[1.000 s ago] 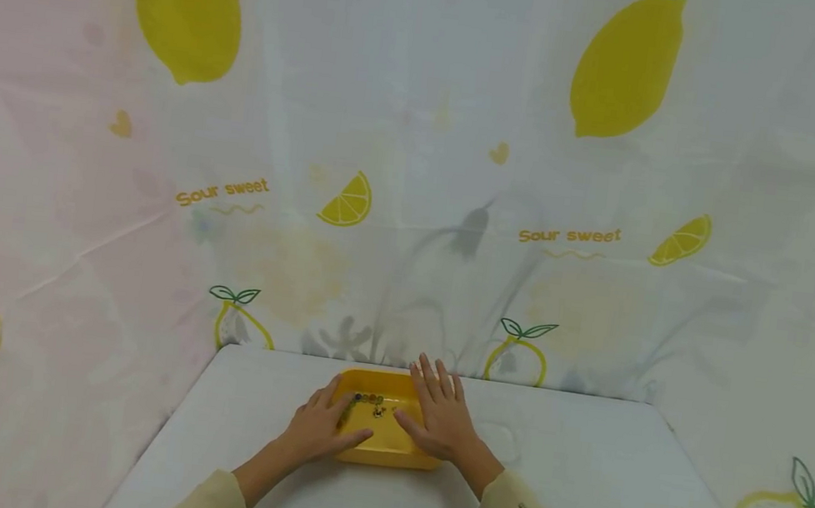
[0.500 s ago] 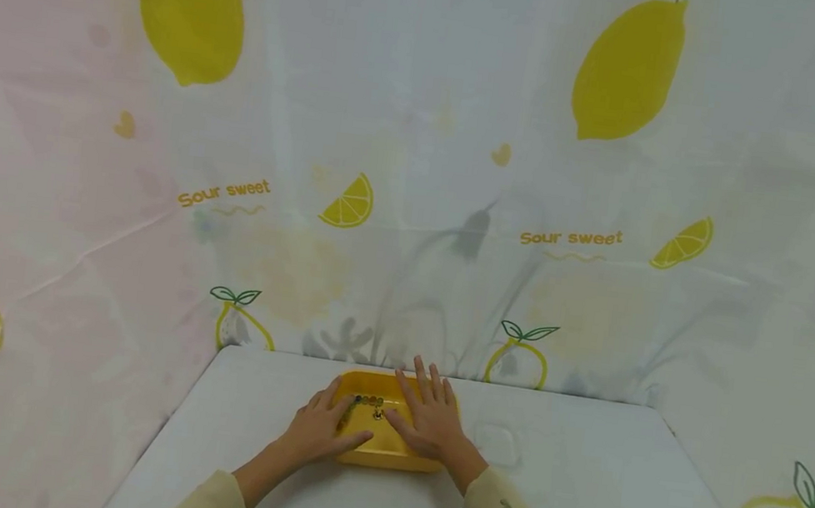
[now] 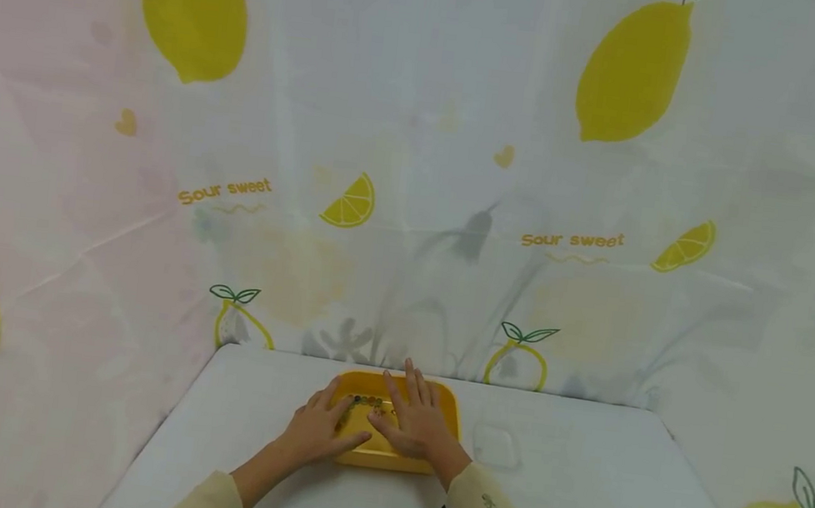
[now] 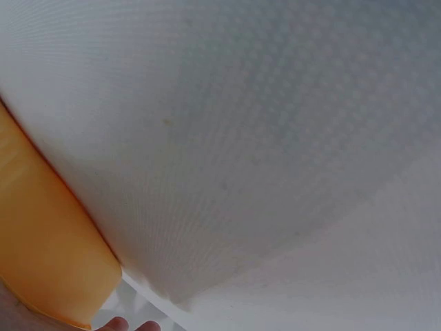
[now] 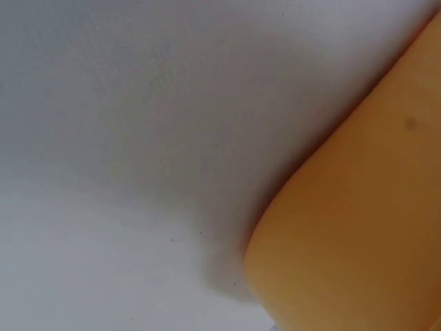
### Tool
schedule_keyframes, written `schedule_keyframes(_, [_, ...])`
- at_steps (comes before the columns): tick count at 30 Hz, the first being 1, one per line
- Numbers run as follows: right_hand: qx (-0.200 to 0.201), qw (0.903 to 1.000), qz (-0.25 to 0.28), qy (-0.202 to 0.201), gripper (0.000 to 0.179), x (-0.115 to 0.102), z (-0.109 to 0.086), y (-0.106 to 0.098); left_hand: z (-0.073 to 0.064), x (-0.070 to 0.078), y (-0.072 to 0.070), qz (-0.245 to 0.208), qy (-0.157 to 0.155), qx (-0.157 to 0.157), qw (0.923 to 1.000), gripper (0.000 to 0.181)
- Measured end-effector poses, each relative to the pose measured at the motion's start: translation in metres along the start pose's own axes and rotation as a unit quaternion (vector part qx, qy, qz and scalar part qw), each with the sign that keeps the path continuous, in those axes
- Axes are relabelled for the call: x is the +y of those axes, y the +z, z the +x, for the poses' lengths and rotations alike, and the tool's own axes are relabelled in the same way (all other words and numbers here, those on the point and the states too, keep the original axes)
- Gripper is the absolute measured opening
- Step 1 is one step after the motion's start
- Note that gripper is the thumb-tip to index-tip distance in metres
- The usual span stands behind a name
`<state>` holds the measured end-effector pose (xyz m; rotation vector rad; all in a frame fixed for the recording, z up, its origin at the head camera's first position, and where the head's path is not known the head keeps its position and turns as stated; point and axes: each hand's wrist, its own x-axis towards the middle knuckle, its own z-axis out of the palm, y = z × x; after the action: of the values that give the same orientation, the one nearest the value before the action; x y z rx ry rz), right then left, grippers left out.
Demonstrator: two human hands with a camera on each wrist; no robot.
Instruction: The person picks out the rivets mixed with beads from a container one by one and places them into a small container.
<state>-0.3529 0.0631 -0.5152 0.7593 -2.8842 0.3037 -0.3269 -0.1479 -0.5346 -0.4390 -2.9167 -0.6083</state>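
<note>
On the tabletop [image 3: 577,491], left hand [image 3: 314,432] and right hand [image 3: 419,430] (each grip loose, fingers spread) overlapped a tray [image 3: 384,462] holding beads [image 3: 371,400].

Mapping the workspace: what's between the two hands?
In the head view, small beads and some bare floor of the yellow tray lie between the left hand and right hand. Neither wrist view shows the tray's inside.

Curtained-off workspace, lemon-print sheeting [image 3: 422,122] on three sides, white tabletop [image 3: 592,485]
</note>
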Motion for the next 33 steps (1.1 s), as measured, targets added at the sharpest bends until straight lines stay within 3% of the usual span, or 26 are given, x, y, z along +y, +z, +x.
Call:
schedule_keyframes(6, [0.032, 0.9986, 0.013, -0.039, 0.076, -0.006, -0.002, -0.001, -0.005, -0.004, 0.004, -0.013, -0.006, 0.001, 0.9999, 0.085])
schedule_keyframes(10, [0.035, 0.9988, 0.009, -0.035, 0.077, 0.000, -0.001, 0.006, -0.004, -0.006, 0.006, -0.012, -0.008, -0.006, 0.9999, 0.087])
schedule_keyframes(15, [0.066, 0.9972, 0.019, -0.031, 0.082, 0.006, 0.001, 0.010, -0.001, -0.005, 0.005, -0.010, 0.005, 0.014, 0.9998, 0.083])
schedule_keyframes(22, [0.041, 0.9988, 0.024, -0.013, 0.087, 0.004, -0.009, 0.006, -0.004, -0.001, 0.009, -0.014, 0.009, -0.008, 0.9998, 0.084])
schedule_keyframes(29, [0.055, 0.9982, 0.017, -0.014, 0.088, 0.007, -0.002, 0.011, -0.001, -0.003, 0.006, 0.012, 0.021, 0.027, 0.9994, 0.083])
schedule_keyframes(33, [0.050, 0.9984, 0.020, -0.015, 0.089, 0.009, -0.002, 0.011, 0.001, -0.003, 0.007, 0.009, 0.012, 0.020, 0.9997, 0.084])
